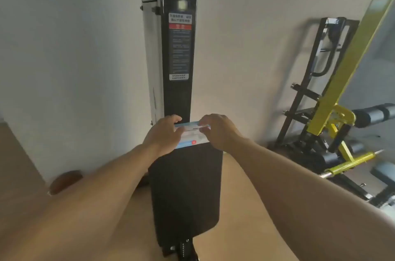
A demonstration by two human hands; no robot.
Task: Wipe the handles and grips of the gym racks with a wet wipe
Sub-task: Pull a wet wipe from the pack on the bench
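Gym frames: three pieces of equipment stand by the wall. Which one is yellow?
The angled frame at the far right is yellow. The tall column behind the hands and the rack against the wall are both black.

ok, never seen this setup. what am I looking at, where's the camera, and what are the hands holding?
There is no robot here. A camera worn on a person's head looks forward and down at two bare arms. The left hand and right hand both grip a flat blue-and-white wet wipe packet, apparently opening it. Below it lies a black padded seat, and behind it stands a tall black upright column with a warning label. A yellow-framed gym machine stands at right, with a black metal rack against the wall.
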